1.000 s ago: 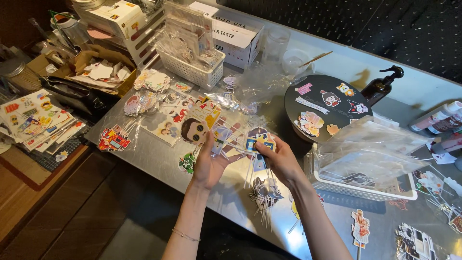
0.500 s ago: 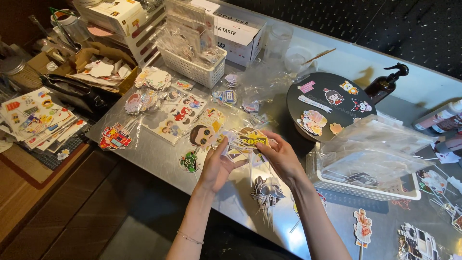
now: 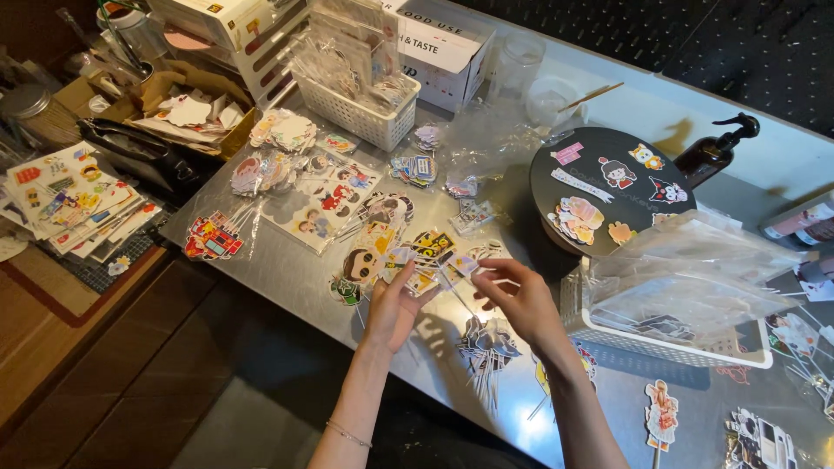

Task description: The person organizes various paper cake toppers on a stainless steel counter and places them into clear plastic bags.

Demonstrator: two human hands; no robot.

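Note:
My left hand (image 3: 393, 306) holds a fan of colourful cartoon picks on thin sticks (image 3: 423, 259) over the grey metal table (image 3: 287, 260). My right hand (image 3: 514, 297) is beside it, fingers pinching at the picks on the right side of the fan. Below my hands lies a dark bundle of picks (image 3: 486, 343) on the table. More cartoon cut-outs and sticker sheets (image 3: 323, 201) are spread out to the left of my hands.
A black round board with stickers (image 3: 608, 187) sits at right, a dark pump bottle (image 3: 717, 149) behind it. A white basket of clear bags (image 3: 686, 291) stands right of my hands. Another white basket (image 3: 360, 100), boxes and a stack of sheets (image 3: 74, 201) are at left.
Both hands have shifted slightly right and nearer, still working the fan of picks. My right hand's fingers have come in closer to the fan.

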